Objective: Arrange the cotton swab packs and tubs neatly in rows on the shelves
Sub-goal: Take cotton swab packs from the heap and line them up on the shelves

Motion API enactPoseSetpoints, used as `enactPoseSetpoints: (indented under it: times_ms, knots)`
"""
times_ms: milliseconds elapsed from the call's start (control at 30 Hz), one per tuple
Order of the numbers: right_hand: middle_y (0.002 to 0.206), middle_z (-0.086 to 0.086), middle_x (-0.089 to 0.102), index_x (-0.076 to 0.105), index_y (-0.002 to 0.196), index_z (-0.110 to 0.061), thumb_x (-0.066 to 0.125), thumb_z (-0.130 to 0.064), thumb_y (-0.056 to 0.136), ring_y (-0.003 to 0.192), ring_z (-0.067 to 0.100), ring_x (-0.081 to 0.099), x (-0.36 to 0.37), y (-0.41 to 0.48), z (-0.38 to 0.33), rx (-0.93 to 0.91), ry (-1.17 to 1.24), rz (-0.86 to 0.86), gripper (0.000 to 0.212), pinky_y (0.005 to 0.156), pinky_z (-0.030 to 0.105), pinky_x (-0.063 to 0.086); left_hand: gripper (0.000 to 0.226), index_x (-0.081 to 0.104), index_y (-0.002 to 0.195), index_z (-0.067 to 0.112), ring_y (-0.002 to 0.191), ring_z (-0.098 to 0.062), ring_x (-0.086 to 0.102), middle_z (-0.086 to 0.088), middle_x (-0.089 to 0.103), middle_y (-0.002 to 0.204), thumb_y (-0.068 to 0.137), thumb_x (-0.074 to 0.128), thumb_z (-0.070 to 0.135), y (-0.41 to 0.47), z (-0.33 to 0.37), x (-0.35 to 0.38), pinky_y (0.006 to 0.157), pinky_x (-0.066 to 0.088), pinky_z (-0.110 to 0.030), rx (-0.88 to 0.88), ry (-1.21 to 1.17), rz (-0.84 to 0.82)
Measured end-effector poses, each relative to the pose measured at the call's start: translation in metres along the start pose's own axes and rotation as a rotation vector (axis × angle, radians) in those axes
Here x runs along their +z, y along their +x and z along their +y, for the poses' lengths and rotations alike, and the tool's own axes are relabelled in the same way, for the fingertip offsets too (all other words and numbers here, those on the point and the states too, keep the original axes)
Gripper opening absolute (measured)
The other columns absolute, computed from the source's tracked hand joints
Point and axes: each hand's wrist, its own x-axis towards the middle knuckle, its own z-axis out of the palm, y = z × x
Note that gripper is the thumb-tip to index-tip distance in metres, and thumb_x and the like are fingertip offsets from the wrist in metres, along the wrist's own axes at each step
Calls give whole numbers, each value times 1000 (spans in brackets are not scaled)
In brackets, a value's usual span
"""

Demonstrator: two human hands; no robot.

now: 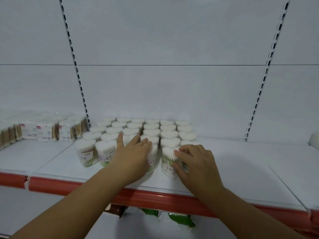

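Several heart-shaped clear tubs of cotton swabs (pixel 150 130) stand in rows on the white shelf (pixel 241 163), running from the back panel toward the front. My left hand (pixel 133 152) lies with straight fingers over the top and side of a front tub (pixel 154 161) in the middle rows. My right hand (pixel 193 161) grips another front tub (pixel 168 161) with curled fingers, thumb low on its side. Flat cotton swab packs (pixel 43 131) stand in a row at the back left.
The shelf has a red front edge (pixel 155 194). Its right half shows bare white surface, with a white object (pixel 315 139) at the far right edge. Green and white packs (pixel 179 219) lie on the lower shelf beneath. Slotted uprights run up the back panel.
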Motion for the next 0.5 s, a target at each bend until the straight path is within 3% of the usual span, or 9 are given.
enactPoseSetpoints:
  times_ms: [100, 267, 433, 500]
  knots:
    - [105, -2, 65, 70, 102, -21, 60, -41, 78, 93, 19, 59, -6, 0, 0, 12, 45, -80, 33, 77, 33, 46, 68, 10, 154, 23, 149, -16, -6, 4, 4, 163, 97, 40, 47, 1, 7, -13, 116, -9, -57, 19, -4, 50]
    - [127, 2, 60, 61, 123, -21, 51, -42, 86, 114, 17, 53, -37, -11, 30, 56, 142, -137, 43, 95, 33, 41, 57, 30, 148, 28, 149, -14, 4, 7, 23, 159, 96, 38, 49, 20, 52, -37, 119, -3, -43, 204, -195, 287]
    - [145, 6, 47, 54, 133, -22, 46, -44, 88, 135, 21, 40, -88, -35, 94, 173, -19, -233, 50, 111, 37, 27, 60, 20, 151, 35, 149, -12, -2, 11, 11, 161, 96, 33, 55, 50, 140, -43, 120, 2, -40, 432, -306, 184]
    - [158, 5, 23, 39, 145, -25, 45, -44, 94, 147, 21, 16, -114, -51, 126, 265, -83, -325, 55, 120, 40, 13, 62, 19, 150, 38, 148, -8, 0, 15, 12, 160, 93, 25, 62, 61, 183, -41, 120, 4, -34, 516, -382, 80]
